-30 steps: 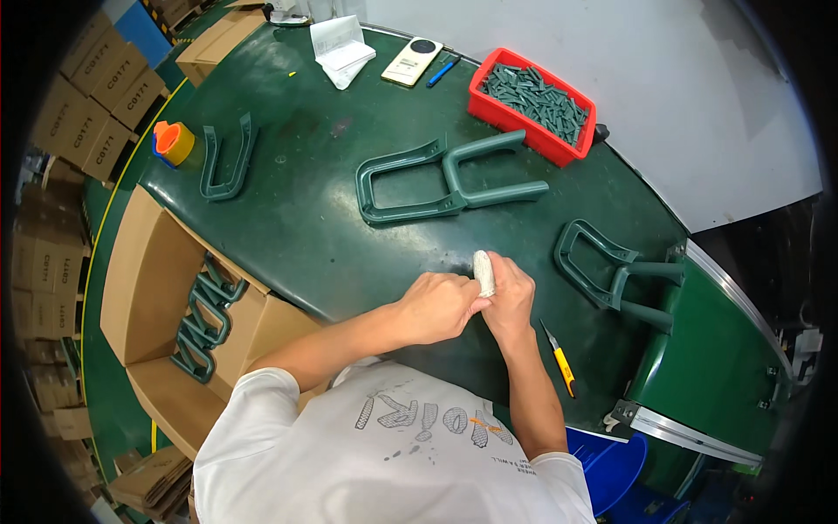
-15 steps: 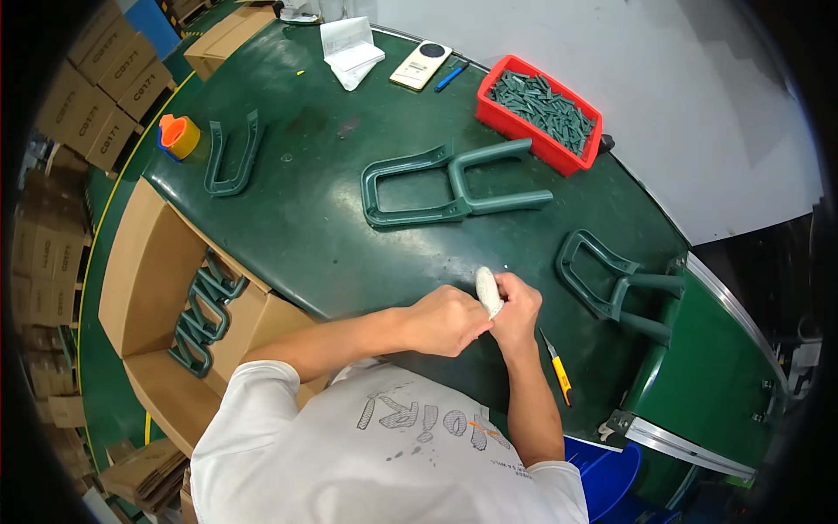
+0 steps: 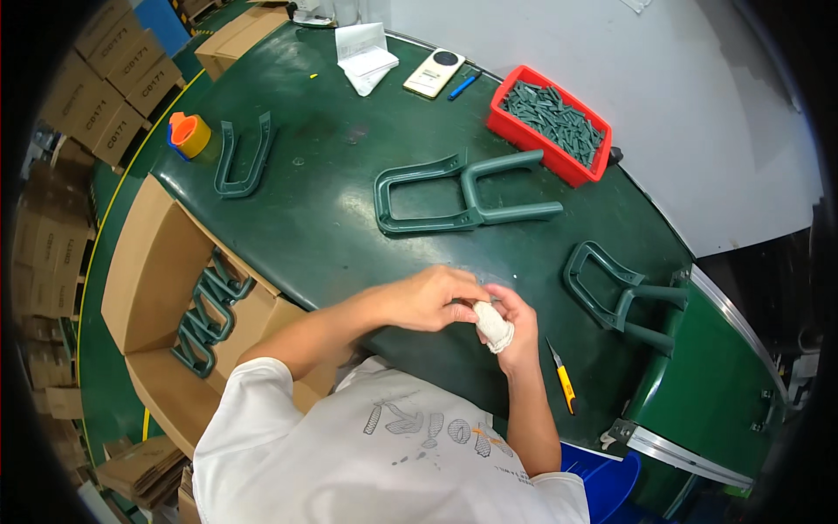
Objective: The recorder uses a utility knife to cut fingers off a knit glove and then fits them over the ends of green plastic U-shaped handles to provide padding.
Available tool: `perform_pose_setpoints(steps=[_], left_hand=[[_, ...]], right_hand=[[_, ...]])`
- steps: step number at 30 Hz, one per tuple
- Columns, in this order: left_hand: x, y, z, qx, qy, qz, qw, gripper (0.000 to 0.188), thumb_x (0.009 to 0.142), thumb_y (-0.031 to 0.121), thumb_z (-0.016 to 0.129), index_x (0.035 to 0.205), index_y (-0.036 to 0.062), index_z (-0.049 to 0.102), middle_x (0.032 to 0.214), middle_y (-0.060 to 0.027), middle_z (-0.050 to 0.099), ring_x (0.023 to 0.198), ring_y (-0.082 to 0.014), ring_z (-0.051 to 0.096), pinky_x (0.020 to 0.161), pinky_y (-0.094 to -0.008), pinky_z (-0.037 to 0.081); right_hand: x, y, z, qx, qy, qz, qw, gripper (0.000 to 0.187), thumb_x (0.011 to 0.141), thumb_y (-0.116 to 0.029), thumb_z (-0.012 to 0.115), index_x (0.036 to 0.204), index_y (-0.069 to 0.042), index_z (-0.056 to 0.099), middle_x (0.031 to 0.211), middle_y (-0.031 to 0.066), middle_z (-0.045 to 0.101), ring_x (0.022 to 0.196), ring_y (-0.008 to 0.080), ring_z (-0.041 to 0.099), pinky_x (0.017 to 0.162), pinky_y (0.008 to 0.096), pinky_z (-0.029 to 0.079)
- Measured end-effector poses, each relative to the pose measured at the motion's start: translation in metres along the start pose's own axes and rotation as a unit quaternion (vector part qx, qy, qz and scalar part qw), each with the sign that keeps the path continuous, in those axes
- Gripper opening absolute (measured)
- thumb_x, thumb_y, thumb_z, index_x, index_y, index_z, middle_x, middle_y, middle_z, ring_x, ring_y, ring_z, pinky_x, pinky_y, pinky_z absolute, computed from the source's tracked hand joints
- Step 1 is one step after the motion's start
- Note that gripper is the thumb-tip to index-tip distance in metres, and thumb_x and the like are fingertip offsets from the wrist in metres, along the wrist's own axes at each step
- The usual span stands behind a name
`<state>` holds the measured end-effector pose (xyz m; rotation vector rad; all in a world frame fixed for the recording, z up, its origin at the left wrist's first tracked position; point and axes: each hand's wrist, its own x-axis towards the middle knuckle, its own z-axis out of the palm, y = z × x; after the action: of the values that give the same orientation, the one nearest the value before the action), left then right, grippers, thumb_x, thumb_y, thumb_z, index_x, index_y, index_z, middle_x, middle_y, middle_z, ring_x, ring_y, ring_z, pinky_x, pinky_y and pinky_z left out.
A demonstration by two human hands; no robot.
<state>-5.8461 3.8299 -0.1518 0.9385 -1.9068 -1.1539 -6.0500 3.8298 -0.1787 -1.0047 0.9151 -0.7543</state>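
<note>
Where the left hand (image 3: 434,299) and the right hand (image 3: 518,330) come together over the near side of the green worktop (image 3: 319,223), a yellow-handled knife (image 3: 566,388) lies just right of the right forearm (image 3: 532,419), blade pointing away from the person. Past it, a right-hand green frame (image 3: 622,304) lies near the worktop's right end. A middle green frame (image 3: 472,194) lies ahead of the hands, with a red bin (image 3: 524,140) of small green pieces (image 3: 554,120) beyond. An open carton (image 3: 140,279) stands at the left.

A white cloth sleeve (image 3: 495,328) sits on the right hand's thumb side, seemingly over the thumb. Its long axis slants from an upper-left tip, beside the left fingers, down toward the right wrist. The left grip is narrow, thumb and fingertips drawn near that tip; whether they pinch it, I cannot tell. The right grip is half curled; I cannot tell whether it closes on anything.

The worktop's near edge passes beneath the forearms. Room to move opens forward and leftward, but narrows rightward between knife and right-hand green frame.
</note>
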Motion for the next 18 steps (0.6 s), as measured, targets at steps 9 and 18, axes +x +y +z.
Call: perform_pose_setpoints(steps=[9,18], left_hand=[[0.017,-0.065,-0.107,0.432,0.296,-0.100,0.846,0.034,0.078,0.017,0.070,0.107,0.0011,0.061,0.104,-0.0167,0.059,0.103,-0.0332,0.054,0.089,-0.0398,0.044],[0.029,-0.092,-0.118,0.123,0.062,-0.310,0.941,0.021,0.070,0.006,0.065,0.089,-0.0011,0.059,0.067,-0.0118,0.059,0.058,-0.0241,0.059,0.054,-0.0349,0.047]], right_hand=[[-0.092,-0.012,-0.069,-0.640,0.284,-0.183,0.690,0.037,0.073,-0.007,0.073,0.107,-0.001,0.060,0.109,0.0166,0.057,0.104,0.0355,0.052,0.088,0.0417,0.041],[-0.138,0.040,-0.112,-0.612,0.293,-0.108,0.726,0.030,0.073,0.003,0.066,0.101,0.001,0.059,0.093,0.0177,0.052,0.088,0.0365,0.053,0.078,0.0417,0.044]])
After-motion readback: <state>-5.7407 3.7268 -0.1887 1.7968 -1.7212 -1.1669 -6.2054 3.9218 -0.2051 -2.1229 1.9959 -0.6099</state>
